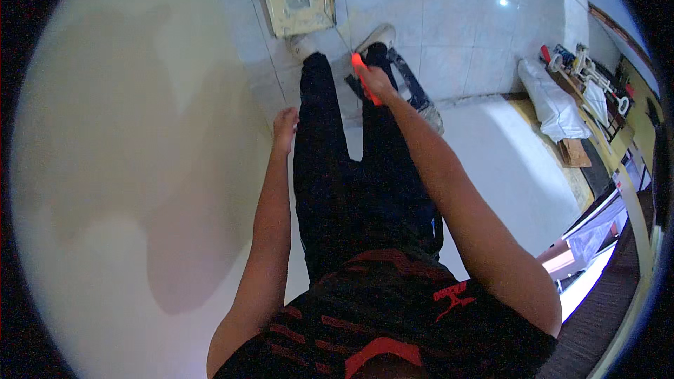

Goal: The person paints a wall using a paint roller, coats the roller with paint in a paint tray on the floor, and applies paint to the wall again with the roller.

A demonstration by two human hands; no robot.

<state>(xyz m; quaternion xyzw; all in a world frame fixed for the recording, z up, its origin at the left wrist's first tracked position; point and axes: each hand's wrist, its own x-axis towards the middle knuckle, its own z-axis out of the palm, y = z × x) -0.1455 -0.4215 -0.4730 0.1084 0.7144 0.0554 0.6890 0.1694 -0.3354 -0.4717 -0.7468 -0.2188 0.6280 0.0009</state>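
Observation:
My right hand (pixel 378 83) is closed around an orange handle (pixel 359 66), with a thin rod or wire running up and left from its top end, over the floor tiles. What the rod ends in cannot be made out. My left hand (pixel 286 123) hangs beside my left thigh, its fingers loosely curled; nothing shows in it. A square, cream-coloured container (pixel 274 16) with a grey smeared patch stands on the tiles just beyond my feet. Close to my right foot lies a dark item with a pale opening, perhaps a bag (pixel 410 79), partly hidden by my leg.
A smooth pale wall (pixel 105 116) rises on the left. Grey floor tiles (pixel 447 26) spread ahead. To the right a white sack (pixel 553 100) leans beside a brown carton (pixel 574 153) and a pile of mixed gear (pixel 600 76). Wrapped items (pixel 590 237) stand at the lower right.

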